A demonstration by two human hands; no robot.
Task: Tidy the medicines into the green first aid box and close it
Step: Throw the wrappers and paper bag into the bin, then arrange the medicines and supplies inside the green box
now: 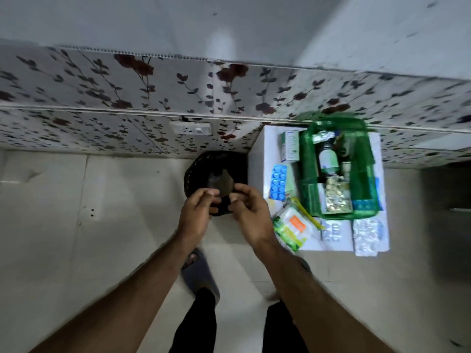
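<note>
Both of my arms reached out in front of me, over my dark trousers and my grey slipper (197,271) on the pale floor. My left hand (197,207) and my right hand (251,212) were close together, above a black bin (201,161) that stood by the flowery wall. The fingers (207,197) of both hands curled in, and they seemed to pinch a small dark thing (224,184) between them (it was too blurry for me to tell what it was).

Off to my right stood a white desk (257,159) against the wall. The green first aid box (339,169) sat on it with its top open. Inside lay a bottle with a green label (328,159) and a gold pill strip (336,197).

More medicines lay on the desk around the box. A blue pill strip (278,182) and a white and green carton (290,146) were on its left side. An orange and green packet (291,229) and some silver pill strips (367,235) lay in front of it.
</note>
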